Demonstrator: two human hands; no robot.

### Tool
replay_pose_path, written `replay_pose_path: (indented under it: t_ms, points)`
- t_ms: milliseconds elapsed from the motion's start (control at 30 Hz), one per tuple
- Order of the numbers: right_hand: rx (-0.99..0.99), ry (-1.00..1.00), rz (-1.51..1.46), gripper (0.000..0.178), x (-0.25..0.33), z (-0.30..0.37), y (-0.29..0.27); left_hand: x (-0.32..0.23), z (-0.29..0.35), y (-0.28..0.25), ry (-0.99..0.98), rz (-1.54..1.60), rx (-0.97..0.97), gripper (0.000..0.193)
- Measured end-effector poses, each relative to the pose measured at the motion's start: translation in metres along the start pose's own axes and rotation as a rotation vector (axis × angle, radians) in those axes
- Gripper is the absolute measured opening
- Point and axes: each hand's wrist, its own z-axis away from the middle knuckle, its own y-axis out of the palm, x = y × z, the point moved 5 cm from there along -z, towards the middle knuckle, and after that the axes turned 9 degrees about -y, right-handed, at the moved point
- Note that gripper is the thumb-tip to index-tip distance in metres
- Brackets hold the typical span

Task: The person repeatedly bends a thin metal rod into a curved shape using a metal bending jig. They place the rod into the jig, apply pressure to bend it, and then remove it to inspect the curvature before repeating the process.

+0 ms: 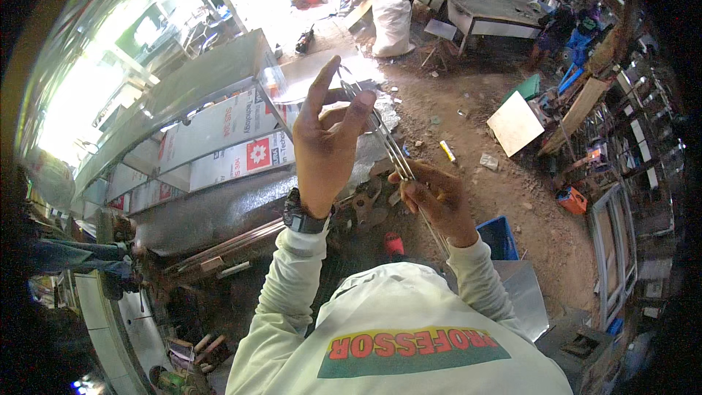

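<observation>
Several long, thin shiny metal rods (393,148) slant through the middle of the view, from upper left to lower right, held in front of me. Near their upper end, my left hand (329,139) has its thumb against them and its index finger stretched up beside the tip; its other fingers are curled. Farther down, my right hand (442,201) pinches the bundle between thumb and fingers. The lower end of the rods runs past my right wrist. A dark watch (303,217) is on my left wrist.
A large metal cabinet frame (219,128) with film-covered shelves stands at left. Ahead are a white sack (391,23) and a worktable (475,7). A pale board (515,123) leans at right. A blue bin (498,238) is beside my right forearm; rubble litters the dirt floor.
</observation>
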Motion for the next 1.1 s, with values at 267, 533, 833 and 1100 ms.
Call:
replay_pose_path:
  t_ms: [267, 533, 833, 1100]
  points:
    - [-0.052, 0.321, -0.497, 0.042, -0.025, 0.020, 0.019, 0.028, -0.001, -0.037, 0.129, -0.475, 0.018, 0.048]
    - [0.036, 0.440, -0.596, 0.053, -0.045, 0.023, 0.024, 0.023, -0.013, -0.055, 0.350, -0.950, 0.037, 0.023]
    - [0.072, 0.489, -0.667, 0.050, -0.053, 0.025, 0.028, 0.035, -0.031, -0.071, 0.308, -1.100, 0.142, 0.017]
    - [0.124, 0.470, -0.564, 0.039, -0.053, 0.019, 0.013, 0.037, -0.029, -0.054, 0.256, -1.089, 0.157, 0.025]
